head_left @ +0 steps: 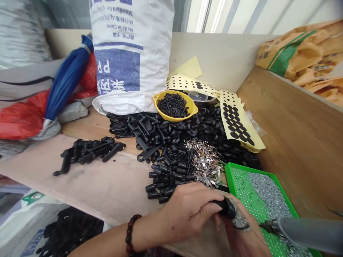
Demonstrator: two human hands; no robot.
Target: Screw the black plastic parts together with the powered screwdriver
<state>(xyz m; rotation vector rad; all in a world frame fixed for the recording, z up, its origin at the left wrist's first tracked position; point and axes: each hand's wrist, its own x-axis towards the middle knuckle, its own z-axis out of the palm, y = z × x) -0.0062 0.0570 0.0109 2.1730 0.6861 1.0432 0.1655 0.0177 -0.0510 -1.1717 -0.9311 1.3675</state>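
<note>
My left hand (187, 210), with a beaded bracelet on its wrist, pinches a small rounded black plastic part (227, 207) between thumb and fingers. Against the other side of that part is my right hand (250, 233), its fingers curled around it and partly hidden. A worn grey knitted cover (239, 216) wraps one of its fingers. Close to the right hand, a grey powered screwdriver (302, 230) points its tip leftward over a green perforated tray (241, 185) of small screws. Just beyond my hands lie black cylindrical pieces (171, 175) and shiny metal strips (206, 160).
A yellow bowl (193, 110) holds black ridged pieces. Piles of black handle-like parts (144, 130) cover the middle, with a smaller heap (91, 151) at left. Sticker sheets (230, 110) lean behind. A white sack (155, 53) and wooden side board (289, 128) bound the bench.
</note>
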